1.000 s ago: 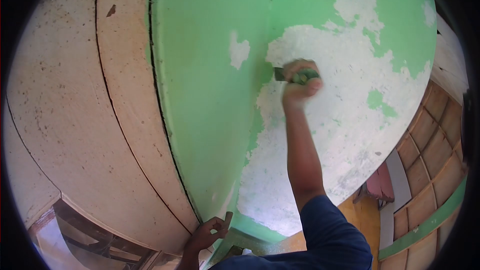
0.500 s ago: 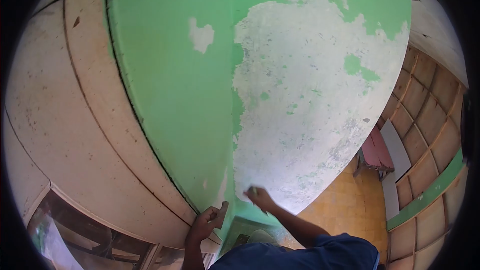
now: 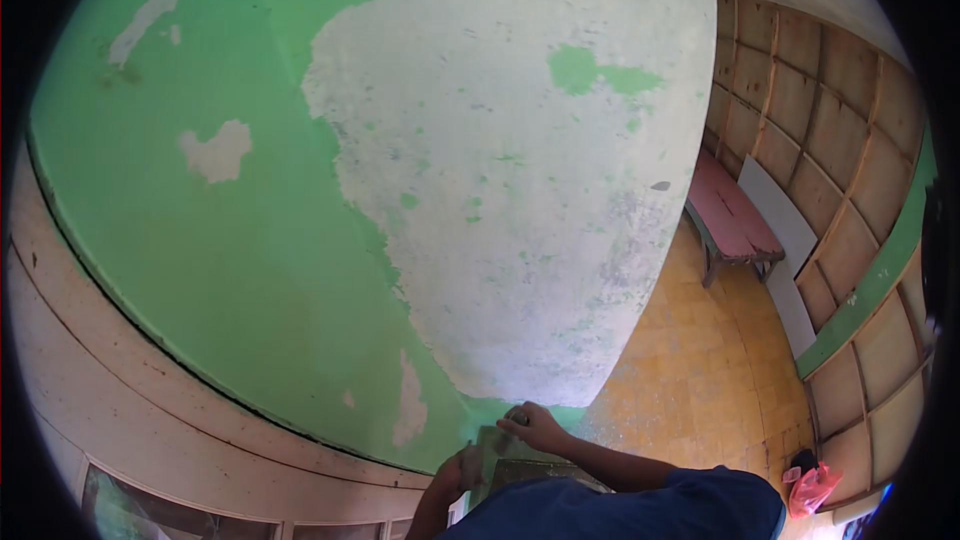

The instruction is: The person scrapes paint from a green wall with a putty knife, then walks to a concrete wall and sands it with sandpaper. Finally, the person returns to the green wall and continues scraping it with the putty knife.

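My right hand (image 3: 540, 430) is closed around a tool with a dark, rounded handle end (image 3: 518, 416), held at the foot of the wall where the bare patch meets green paint. The tool's working end is hard to make out. Lower and to the left, my left hand (image 3: 452, 477) is closed on a flat grey-brown piece (image 3: 472, 462), slightly blurred and partly hidden. In front of me rises a green painted wall (image 3: 250, 270) with a large whitish scraped area (image 3: 500, 190) and several smaller pale patches.
A pink-topped bench (image 3: 735, 210) stands on the yellow tiled floor (image 3: 690, 350) to the right, beside a leaning pale panel (image 3: 780, 215). Behind it is a framed wooden wall (image 3: 830, 130). A pink plastic bag (image 3: 812, 490) lies at lower right. Glazed panes (image 3: 160, 515) are at lower left.
The view has swung to the right, showing more of the bench and floor. My right hand has moved lower, and both hands are now closer together near the wall's foot.
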`<state>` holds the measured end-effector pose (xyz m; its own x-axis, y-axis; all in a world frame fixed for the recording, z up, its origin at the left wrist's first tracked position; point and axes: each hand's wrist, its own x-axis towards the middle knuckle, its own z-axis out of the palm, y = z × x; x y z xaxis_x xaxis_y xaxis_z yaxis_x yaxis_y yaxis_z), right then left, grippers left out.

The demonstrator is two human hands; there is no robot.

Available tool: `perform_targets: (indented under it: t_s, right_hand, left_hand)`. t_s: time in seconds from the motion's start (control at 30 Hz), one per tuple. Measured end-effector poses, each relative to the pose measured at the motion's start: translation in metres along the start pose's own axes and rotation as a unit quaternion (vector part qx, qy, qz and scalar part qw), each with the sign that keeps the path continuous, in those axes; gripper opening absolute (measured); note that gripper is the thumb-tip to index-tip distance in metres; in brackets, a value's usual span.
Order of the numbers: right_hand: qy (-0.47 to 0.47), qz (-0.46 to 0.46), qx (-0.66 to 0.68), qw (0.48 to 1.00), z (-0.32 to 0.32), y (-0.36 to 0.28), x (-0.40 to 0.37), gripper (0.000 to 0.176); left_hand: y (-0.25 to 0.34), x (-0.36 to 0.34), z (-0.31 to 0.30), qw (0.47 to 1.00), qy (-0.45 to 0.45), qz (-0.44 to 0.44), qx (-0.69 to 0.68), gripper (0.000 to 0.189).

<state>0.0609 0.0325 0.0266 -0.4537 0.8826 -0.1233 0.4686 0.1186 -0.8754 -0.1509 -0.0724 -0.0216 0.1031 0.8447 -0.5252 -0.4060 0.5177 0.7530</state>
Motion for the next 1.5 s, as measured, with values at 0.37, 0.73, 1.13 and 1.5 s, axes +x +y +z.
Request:
perform_targets:
  t_s: [0.37, 0.73, 1.13, 1.5]
  right_hand:
    - [0.006, 0.009, 0.193, 0.981, -0.071, 0.027, -0.056, 0.03]
    - [-0.092, -0.083, 0.129, 0.984, -0.101, 0.037, -0.06, 0.038]
    - [0.189, -0.288, 0.04, 0.938, -0.259, -0.062, 0.018, 0.017]
    - [0.156, -0.23, 0.114, 0.954, -0.283, -0.069, 0.041, 0.02]
  left_hand:
    - [0.009, 0.04, 0.144, 0.998, -0.031, -0.046, -0.012, 0.04]
    - [0.005, 0.052, 0.182, 0.987, 0.062, 0.077, -0.124, 0.03]
    - [0.139, 0.027, 0.124, 0.888, 0.277, 0.356, 0.084, 0.025]
    - [0.272, -0.009, 0.124, 0.732, 0.359, 0.472, 0.335, 0.045]
